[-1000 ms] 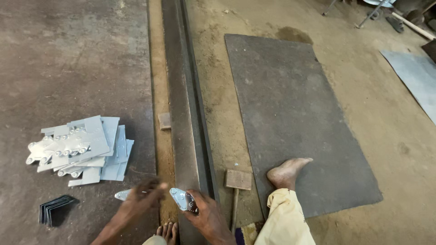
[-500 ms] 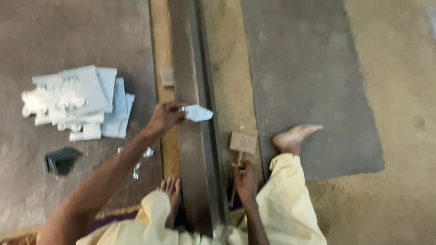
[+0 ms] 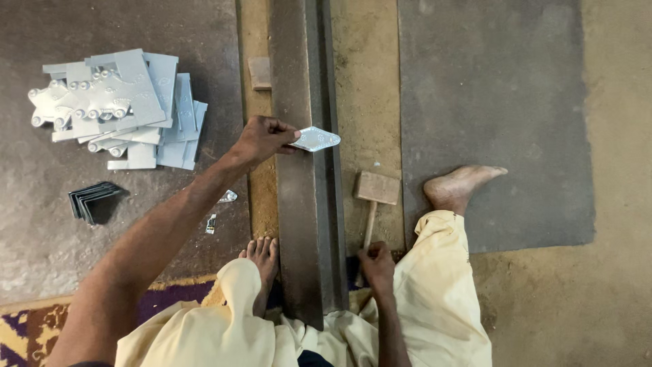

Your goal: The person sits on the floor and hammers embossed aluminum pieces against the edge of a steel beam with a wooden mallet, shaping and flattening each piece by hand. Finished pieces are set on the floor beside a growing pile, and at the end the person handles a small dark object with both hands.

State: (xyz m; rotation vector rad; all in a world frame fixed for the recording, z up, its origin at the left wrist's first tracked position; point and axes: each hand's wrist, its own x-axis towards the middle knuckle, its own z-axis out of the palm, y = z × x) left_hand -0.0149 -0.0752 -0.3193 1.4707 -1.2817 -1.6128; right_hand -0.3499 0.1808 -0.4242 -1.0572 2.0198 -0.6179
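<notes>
Fingers [image 3: 288, 132] of the left hand [image 3: 263, 138] are pinching one end of a small diamond-shaped silver plate [image 3: 316, 138], holding it flat across the top of the long steel beam [image 3: 299, 204] that runs up the middle of the floor. Big change from a second ago: back then both hands were low down near the person's feet with the plate between them, and now the left arm has stretched forward and parked the plate on the beam, while the right hand has dropped away from it. Going left to right: the messy stack of cut silver sheet pieces [image 3: 119, 105] sits well off to the left on the dark floor, with a little pile of dark bent strips [image 3: 94, 200] below it and a couple of shiny scraps [image 3: 227, 196] nearer the arm. Then the left foot [image 3: 261, 261] tucked against the beam, the beam itself, and just right of it a wooden mallet [image 3: 375, 194] lying on the sandy floor. The right hand [image 3: 377, 265] has its fingers curled around the bottom of the mallet handle, head still resting on the ground. Right foot [image 3: 458, 187] is planted at the edge of the big grey mat [image 3: 496, 102]. So to me it looks like the plate's now positioned and the mallet's being picked up, nothing struck yet.
</notes>
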